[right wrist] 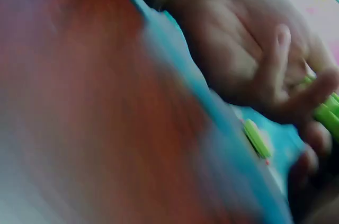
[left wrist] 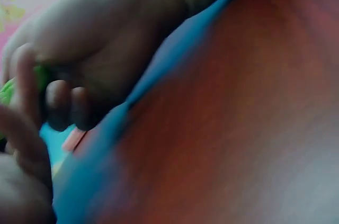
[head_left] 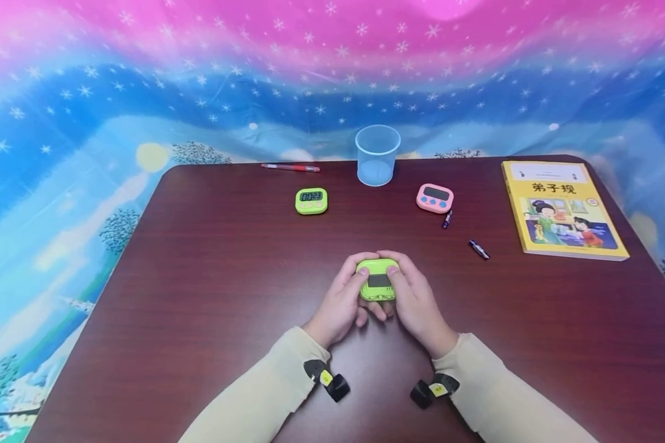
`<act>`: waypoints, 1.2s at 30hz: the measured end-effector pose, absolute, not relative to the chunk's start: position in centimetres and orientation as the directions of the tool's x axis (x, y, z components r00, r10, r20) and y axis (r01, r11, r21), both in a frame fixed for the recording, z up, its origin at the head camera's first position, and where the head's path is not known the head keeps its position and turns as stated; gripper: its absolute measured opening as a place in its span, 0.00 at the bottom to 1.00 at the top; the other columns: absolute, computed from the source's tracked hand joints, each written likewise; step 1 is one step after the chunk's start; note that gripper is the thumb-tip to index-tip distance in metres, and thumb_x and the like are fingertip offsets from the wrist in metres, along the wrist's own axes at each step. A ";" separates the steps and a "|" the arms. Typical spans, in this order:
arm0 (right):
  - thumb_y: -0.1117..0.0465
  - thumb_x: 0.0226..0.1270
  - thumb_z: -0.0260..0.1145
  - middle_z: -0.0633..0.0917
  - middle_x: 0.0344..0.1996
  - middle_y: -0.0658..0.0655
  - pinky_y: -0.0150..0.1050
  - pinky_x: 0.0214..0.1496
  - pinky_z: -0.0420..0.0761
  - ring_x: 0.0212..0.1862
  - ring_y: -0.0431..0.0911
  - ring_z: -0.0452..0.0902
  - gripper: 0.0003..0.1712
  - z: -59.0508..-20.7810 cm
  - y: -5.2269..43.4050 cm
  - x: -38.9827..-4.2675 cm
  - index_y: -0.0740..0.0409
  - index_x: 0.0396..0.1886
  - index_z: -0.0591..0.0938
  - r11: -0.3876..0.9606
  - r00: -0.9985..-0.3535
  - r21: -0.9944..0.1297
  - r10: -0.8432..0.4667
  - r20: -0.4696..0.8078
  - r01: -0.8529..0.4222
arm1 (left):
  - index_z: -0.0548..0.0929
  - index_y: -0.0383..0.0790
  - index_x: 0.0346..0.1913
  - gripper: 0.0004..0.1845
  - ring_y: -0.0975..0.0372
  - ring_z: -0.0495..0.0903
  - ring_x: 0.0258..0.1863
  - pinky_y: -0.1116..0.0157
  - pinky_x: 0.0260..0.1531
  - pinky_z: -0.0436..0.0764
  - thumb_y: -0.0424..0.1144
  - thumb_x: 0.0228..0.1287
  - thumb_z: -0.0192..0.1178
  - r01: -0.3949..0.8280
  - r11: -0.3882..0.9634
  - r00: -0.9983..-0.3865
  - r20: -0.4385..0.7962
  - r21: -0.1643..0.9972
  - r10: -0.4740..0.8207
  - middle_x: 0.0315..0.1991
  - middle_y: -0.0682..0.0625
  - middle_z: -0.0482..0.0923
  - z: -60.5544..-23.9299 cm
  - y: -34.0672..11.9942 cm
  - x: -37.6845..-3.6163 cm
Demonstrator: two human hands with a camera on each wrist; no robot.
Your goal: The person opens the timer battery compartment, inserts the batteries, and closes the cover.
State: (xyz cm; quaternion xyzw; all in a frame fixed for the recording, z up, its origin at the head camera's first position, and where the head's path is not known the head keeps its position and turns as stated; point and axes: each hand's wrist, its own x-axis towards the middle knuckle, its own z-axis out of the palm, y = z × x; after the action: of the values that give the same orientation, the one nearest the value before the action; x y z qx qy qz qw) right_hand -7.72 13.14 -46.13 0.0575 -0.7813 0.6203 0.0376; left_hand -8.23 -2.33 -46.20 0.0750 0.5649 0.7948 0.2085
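Note:
Both hands hold a green digital timer [head_left: 379, 281] above the near middle of the table, its dark screen facing up. My left hand [head_left: 340, 301] grips the timer's left side with the thumb on its front. On the other side my right hand [head_left: 421, 304] grips it the same way, thumb near the screen's upper right. Several fingertips show below the timer. In the left wrist view only a bit of the green timer [left wrist: 8, 91] shows past the fingers; in the right wrist view its edge [right wrist: 329, 115] is partly hidden too.
Farther back lie a second green timer [head_left: 311, 201] with digits on its screen, a pink timer [head_left: 435, 198] with a blank screen, a battery [head_left: 447, 219] beside it, another battery [head_left: 479, 249], a red pen [head_left: 290, 167], a clear plastic cup [head_left: 377, 157] and a yellow book [head_left: 565, 209].

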 end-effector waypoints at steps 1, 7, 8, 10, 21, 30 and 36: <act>0.63 0.80 0.49 0.85 0.37 0.57 0.34 0.32 0.80 0.28 0.45 0.79 0.18 -46.2 12.9 -7.5 0.53 0.60 0.79 0.216 -0.989 -0.965 -0.014 0.149 -0.149 | 0.67 0.48 0.67 0.17 0.60 0.80 0.15 0.71 0.07 0.65 0.43 0.82 0.39 -0.221 -0.279 -0.911 -0.096 0.934 0.402 0.31 0.39 0.80 -46.2 -2.1 -8.0; 0.70 0.76 0.51 0.77 0.16 0.54 0.35 0.10 0.72 0.09 0.46 0.68 0.16 -46.4 12.0 -6.4 0.57 0.53 0.81 0.185 -0.960 -0.954 0.108 0.256 -0.234 | 0.71 0.45 0.63 0.16 0.60 0.71 0.09 0.63 0.07 0.73 0.42 0.83 0.40 0.000 -0.194 -0.957 0.056 0.981 0.285 0.33 0.40 0.77 -46.3 -1.1 -6.9; 0.70 0.76 0.51 0.77 0.17 0.53 0.35 0.10 0.72 0.10 0.47 0.68 0.16 -46.4 11.9 -6.3 0.57 0.53 0.81 0.186 -0.957 -0.952 0.114 0.268 -0.244 | 0.72 0.45 0.63 0.15 0.61 0.70 0.09 0.63 0.07 0.73 0.42 0.83 0.40 0.017 -0.174 -0.961 0.064 0.985 0.267 0.31 0.40 0.76 -46.3 -1.0 -6.8; 0.71 0.76 0.51 0.78 0.19 0.54 0.34 0.10 0.72 0.10 0.49 0.69 0.15 -46.4 11.8 -6.2 0.58 0.53 0.81 0.180 -0.952 -0.949 0.119 0.283 -0.260 | 0.73 0.45 0.62 0.15 0.61 0.68 0.07 0.64 0.06 0.71 0.41 0.83 0.40 0.033 -0.158 -0.967 0.071 0.987 0.243 0.28 0.41 0.75 -46.2 -1.0 -6.7; 0.69 0.76 0.53 0.84 0.29 0.59 0.35 0.10 0.74 0.10 0.47 0.70 0.14 -46.4 11.5 -6.2 0.59 0.51 0.83 0.179 -0.943 -0.947 0.155 0.296 -0.268 | 0.72 0.42 0.60 0.17 0.64 0.65 0.07 0.67 0.04 0.68 0.46 0.83 0.39 0.067 -0.141 -0.975 0.095 0.988 0.202 0.26 0.38 0.75 -46.6 -0.7 -6.6; 0.73 0.72 0.49 0.86 0.44 0.59 0.31 0.30 0.79 0.35 0.44 0.79 0.20 -46.6 11.4 -6.2 0.62 0.52 0.84 0.102 -0.939 -0.952 0.165 0.301 -0.287 | 0.70 0.39 0.61 0.15 0.64 0.64 0.07 0.67 0.04 0.67 0.36 0.80 0.38 0.069 -0.197 -0.979 0.105 0.978 0.175 0.29 0.44 0.73 -46.3 -0.1 -6.0; 0.76 0.69 0.49 0.86 0.45 0.61 0.28 0.42 0.78 0.42 0.41 0.79 0.19 -46.1 11.3 -6.0 0.64 0.50 0.84 0.150 -0.910 -0.919 0.148 0.386 -0.366 | 0.72 0.37 0.58 0.13 0.67 0.64 0.07 0.67 0.02 0.67 0.34 0.80 0.39 0.138 -0.170 -0.982 0.157 0.976 0.101 0.30 0.44 0.73 -46.1 0.2 -5.7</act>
State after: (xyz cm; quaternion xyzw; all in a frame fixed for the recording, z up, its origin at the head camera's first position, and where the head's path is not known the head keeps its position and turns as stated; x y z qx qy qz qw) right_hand -6.00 11.28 -46.08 0.0743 -0.7319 0.6477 0.1982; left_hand -5.68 0.19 -46.13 0.0928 0.6443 0.7591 -0.0123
